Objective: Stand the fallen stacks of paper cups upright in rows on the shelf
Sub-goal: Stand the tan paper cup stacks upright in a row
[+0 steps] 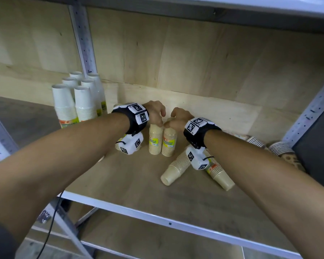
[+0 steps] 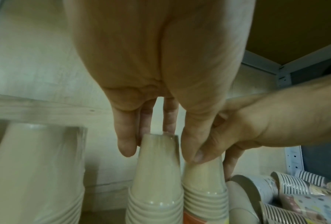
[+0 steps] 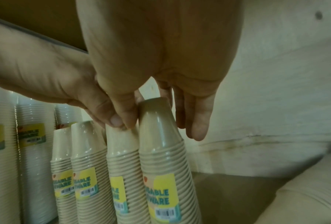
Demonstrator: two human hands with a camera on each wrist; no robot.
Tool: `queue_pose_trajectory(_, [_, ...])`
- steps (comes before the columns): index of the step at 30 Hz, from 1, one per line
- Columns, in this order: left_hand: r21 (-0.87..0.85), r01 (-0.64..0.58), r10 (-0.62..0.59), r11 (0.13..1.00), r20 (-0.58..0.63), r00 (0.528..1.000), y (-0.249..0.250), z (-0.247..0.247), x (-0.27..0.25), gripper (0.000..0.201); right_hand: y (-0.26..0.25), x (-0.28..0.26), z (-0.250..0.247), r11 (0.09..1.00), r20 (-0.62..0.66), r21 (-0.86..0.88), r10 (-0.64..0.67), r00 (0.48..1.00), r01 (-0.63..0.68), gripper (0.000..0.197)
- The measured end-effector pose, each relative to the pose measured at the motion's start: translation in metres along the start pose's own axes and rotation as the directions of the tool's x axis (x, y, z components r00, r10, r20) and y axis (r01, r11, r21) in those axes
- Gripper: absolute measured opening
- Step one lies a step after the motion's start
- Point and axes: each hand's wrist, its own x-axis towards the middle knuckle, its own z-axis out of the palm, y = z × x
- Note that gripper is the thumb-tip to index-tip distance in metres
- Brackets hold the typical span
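Note:
Two wrapped beige cup stacks stand upright side by side, touching, in the middle of the shelf (image 1: 131, 182). My left hand (image 1: 160, 121) (image 2: 157, 145) grips the top of the left beige stack (image 1: 155, 141) (image 2: 155, 174), fingers pointing down round it. My right hand (image 1: 171, 120) (image 3: 161, 125) grips the top of the right beige stack (image 1: 169, 143) (image 3: 161, 159) the same way. Two more beige stacks lie fallen near the front, one (image 1: 176, 169) pointing front-left, the other (image 1: 220, 174) front-right. Further upright beige stacks (image 3: 84, 151) stand just left, partly hidden behind my left wrist.
Several tall white cup stacks (image 1: 73, 103) stand upright in rows at the left end, by a metal upright (image 1: 82, 38). Patterned cup stacks (image 1: 281, 148) lie fallen in the right corner. A wooden back panel (image 1: 195, 62) closes the rear; the metal front rail (image 1: 157, 219) edges the shelf.

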Motion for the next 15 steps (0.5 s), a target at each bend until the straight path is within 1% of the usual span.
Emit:
queue_pose_trajectory(3, [0.013,-0.014,0.014,1.0,0.039,0.999,-0.001,-0.003,0.0,0.045,-0.006,-0.004,-0.011,0.999,-0.008,-0.026,-0.037,0.999,0.037,0.052])
queue_pose_trajectory(7, [0.024,-0.025,0.024,0.999,0.048,0.999,-0.003,-0.001,0.003,0.041,-0.011,-0.009,-0.016,0.992,0.019,-0.084,-0.09,0.996,0.092,0.037])
queue_pose_trajectory(12, [-0.023,0.02,-0.02,1.0,0.018,1.0,-0.003,-0.001,0.003,0.043,-0.013,-0.01,-0.019,0.992,0.036,-0.071,-0.1,0.994,0.102,0.035])
queue_pose_trajectory(15, [-0.051,0.024,-0.024,0.998,0.016,1.0,-0.004,-0.001,0.004,0.042,-0.012,-0.011,-0.019,0.992,0.038,-0.066,-0.101,0.994,0.104,0.037])
